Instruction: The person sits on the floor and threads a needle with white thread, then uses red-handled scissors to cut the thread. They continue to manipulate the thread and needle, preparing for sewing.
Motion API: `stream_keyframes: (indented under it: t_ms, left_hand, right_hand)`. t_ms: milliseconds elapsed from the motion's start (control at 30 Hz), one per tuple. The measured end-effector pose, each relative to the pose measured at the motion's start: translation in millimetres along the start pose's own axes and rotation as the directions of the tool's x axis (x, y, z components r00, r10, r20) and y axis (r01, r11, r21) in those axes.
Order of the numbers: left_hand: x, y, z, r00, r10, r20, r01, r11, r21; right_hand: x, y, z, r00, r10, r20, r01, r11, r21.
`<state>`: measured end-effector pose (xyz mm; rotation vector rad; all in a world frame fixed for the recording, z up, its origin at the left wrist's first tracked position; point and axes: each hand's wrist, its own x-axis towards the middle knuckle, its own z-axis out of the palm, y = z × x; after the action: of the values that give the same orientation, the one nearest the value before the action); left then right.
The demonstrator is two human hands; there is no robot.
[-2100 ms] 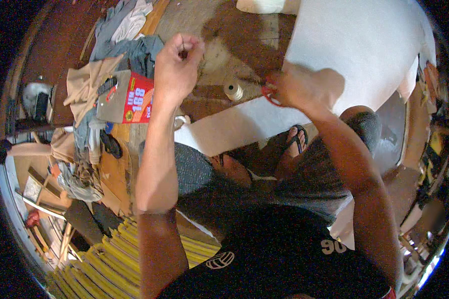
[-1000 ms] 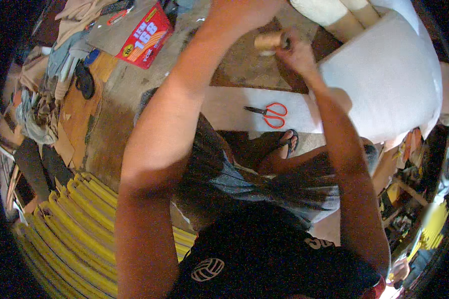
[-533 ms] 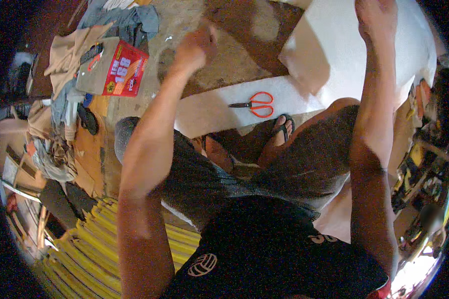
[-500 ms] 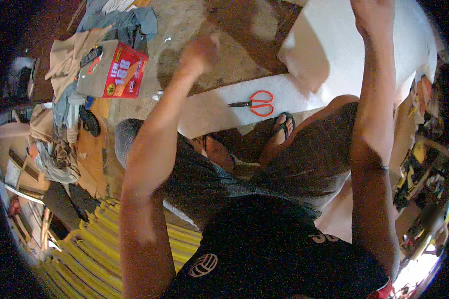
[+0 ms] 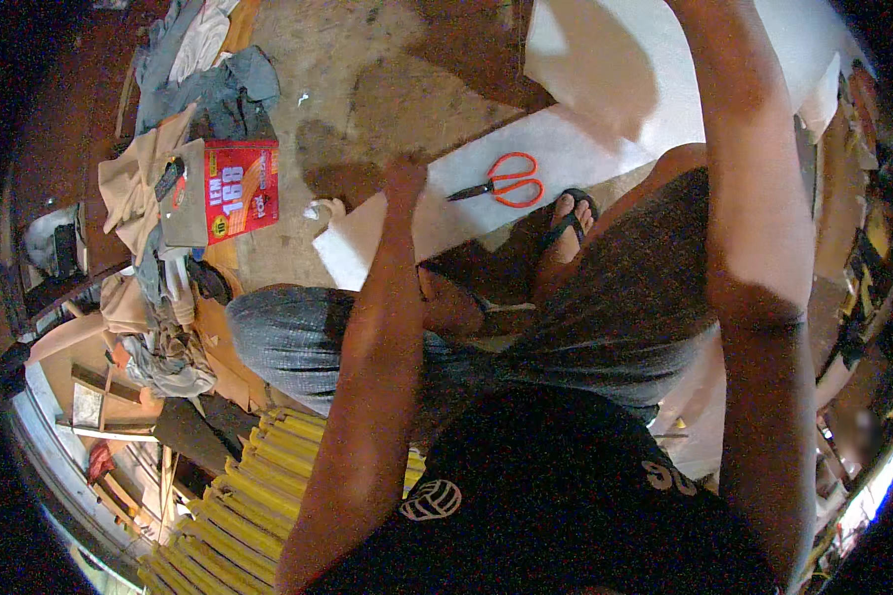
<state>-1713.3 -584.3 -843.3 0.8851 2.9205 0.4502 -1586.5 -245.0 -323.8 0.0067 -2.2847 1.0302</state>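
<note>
On the left hand (image 5: 405, 183), the fingers were blurred and in shadow, so I could not tell whether they were spread or pressed together. It was just left of the scissors (image 5: 516, 191), near the blade tips. The right hand was out of view; its forearm (image 5: 749, 169) passed well right of the scissors. These lay on the white strip (image 5: 590, 149), red handles rightward. Just right of and below the scissors was a sandalled foot (image 5: 570, 226); well left of them stood a red-and-grey box (image 5: 240, 190).
</note>
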Motion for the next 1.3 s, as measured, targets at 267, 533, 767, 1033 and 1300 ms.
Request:
stream_keyframes:
  t_ms: [267, 533, 767, 1033, 1300]
  left_hand:
    - [80, 256, -332, 0.924, 0.250, 0.289, 0.366, -0.363, -0.857]
    - [22, 181, -413, 0.861, 0.388, 0.330, 0.350, 0.019, -0.936]
    - [35, 147, -435, 0.916, 0.337, 0.219, 0.108, 0.320, -0.941]
    - [30, 159, -383, 0.906, 0.398, -0.145, -0.418, 0.788, -0.452]
    - [19, 163, -363, 0.943, 0.329, -0.049, -0.328, 0.892, -0.312]
  right_hand:
    - [-21, -66, 36, 0.910, 0.386, -0.154, -0.316, 0.883, 0.347]
    - [-6, 46, 20, 0.961, 0.265, -0.074, -0.275, 0.937, -0.214]
    - [-88, 163, 108, 0.913, 0.320, 0.253, -0.144, 0.833, -0.535]
    - [-151, 204, 189, 0.783, 0.406, 0.471, -0.020, 0.774, -0.633]
    - [-187, 240, 222, 0.641, 0.399, 0.655, 0.188, 0.747, -0.638]
